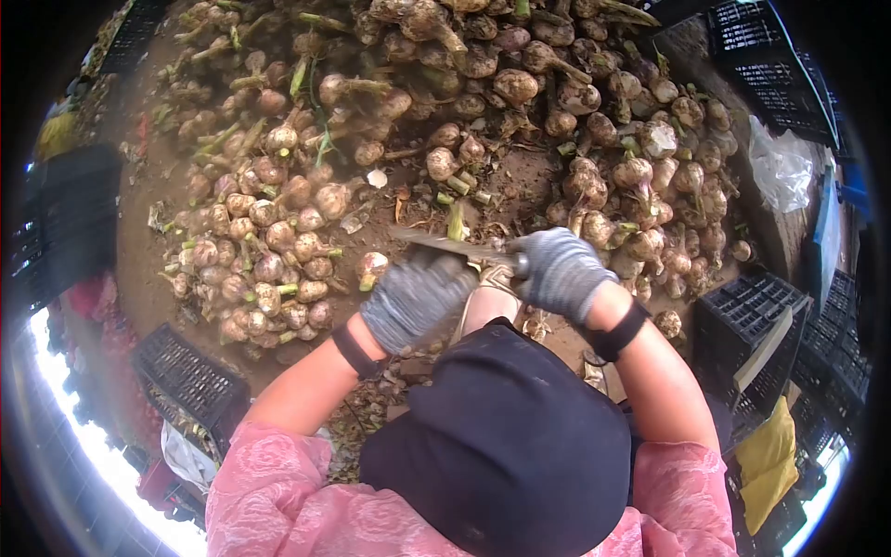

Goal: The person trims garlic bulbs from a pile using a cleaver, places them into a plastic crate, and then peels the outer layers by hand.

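Note:
My right hand point(561, 271), in a grey glove, is closed round the handle end of a knife point(455, 245). The blade points left and is smeared by motion. My left hand point(418, 299), also gloved, lies below the blade with its fingers curled; what they hold is hidden. A green stem point(457, 221) shows just above the blade. Left of my left hand lies a single garlic bulb point(373, 267) on the soil. A pile of garlic bulbs point(278, 237) is farther left, and another pile point(640, 204) is on the right.
More garlic with long stalks point(515, 86) is heaped at the top. Black crates stand at lower left point(190, 376) and right point(750, 311). A clear plastic bag point(780, 170) and a yellow sack point(768, 461) are on the right. Cut stem pieces point(458, 184) lie at centre.

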Motion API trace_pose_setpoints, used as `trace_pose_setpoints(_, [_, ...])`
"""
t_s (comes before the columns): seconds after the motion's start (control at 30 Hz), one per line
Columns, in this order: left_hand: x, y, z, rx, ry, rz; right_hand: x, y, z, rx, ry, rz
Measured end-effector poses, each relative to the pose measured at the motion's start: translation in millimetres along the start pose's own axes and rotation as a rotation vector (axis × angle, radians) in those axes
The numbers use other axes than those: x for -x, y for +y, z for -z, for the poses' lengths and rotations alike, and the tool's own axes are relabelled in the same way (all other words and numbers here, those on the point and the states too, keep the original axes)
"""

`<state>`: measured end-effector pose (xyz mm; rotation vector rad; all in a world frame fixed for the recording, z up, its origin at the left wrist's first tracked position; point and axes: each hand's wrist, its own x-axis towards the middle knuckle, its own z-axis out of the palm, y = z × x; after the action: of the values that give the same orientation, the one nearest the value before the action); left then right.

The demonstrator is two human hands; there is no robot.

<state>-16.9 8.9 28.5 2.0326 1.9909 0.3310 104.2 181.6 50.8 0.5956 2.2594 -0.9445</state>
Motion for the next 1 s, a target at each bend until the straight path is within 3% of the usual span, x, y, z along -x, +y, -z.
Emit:
trace_pose_setpoints(0.03, [4,-7,7,-0.012,0.132,-0.012,4,13,-2,-0.01,-0.01,-0.079])
trace_pose_setpoints(0.07, [16,-26,-8,-0.017,0.132,0.017,7,33,-14,0.041,0.061,-0.096])
trace_pose_setpoints(0.13, [17,-37,15,0.378,0.231,0.345,19,57,-28,0.019,0.033,-0.171])
trace_pose_setpoints(0.23, [42,-89,13,-0.403,-0.113,0.699,39,65,-31,-0.087,0.097,-0.198])
trace_pose_setpoints(0.3, [34,-95,25,-0.6,-0.23,0.804,41,70,-38,-0.118,0.158,-0.211])
trace_pose_setpoints(0.33, [24,-96,20,-0.601,-0.229,0.801,40,73,-42,-0.147,0.215,-0.221])
trace_pose_setpoints(0.4, [-11,-95,-2,-0.309,0.022,0.631,34,72,-46,-0.169,0.255,-0.205])
trace_pose_setpoints(0.47, [-52,-92,-33,-0.002,0.042,0.519,27,79,-56,-0.148,0.321,-0.14])
trace_pose_setpoints(0.57, [-95,-84,-81,0.058,-0.102,0.656,26,64,-44,-0.235,0.382,-0.146])
trace_pose_setpoints(0.63, [-99,-88,-104,0.036,0.085,0.644,25,68,-48,-0.231,0.426,-0.142])
trace_pose_setpoints(0.7, [-93,-91,-94,0.358,0.252,0.545,23,65,-47,-0.278,0.473,-0.148])
trace_pose_setpoints(0.73, [-87,-81,-94,0.335,0.324,0.481,21,61,-44,-0.259,0.462,-0.136])
trace_pose_setpoints(0.77, [-80,-67,-90,0.337,0.318,0.478,16,55,-44,-0.283,0.422,-0.162])
trace_pose_setpoints(0.83, [-64,-43,-84,1.208,0.331,0.494,12,43,-40,-0.218,0.488,-0.05])
trace_pose_setpoints(0.9, [-47,-26,-81,1.617,0.35,0.497,6,31,-40,-0.17,0.485,0.029])
trace_pose_setpoints(0.93, [-40,-21,-79,1.615,0.344,0.499,6,25,-39,-0.137,0.476,0.056])
trace_pose_setpoints(1.0, [-32,-12,-75,1.121,0.318,0.458,8,15,-35,-0.1,0.47,0.082])
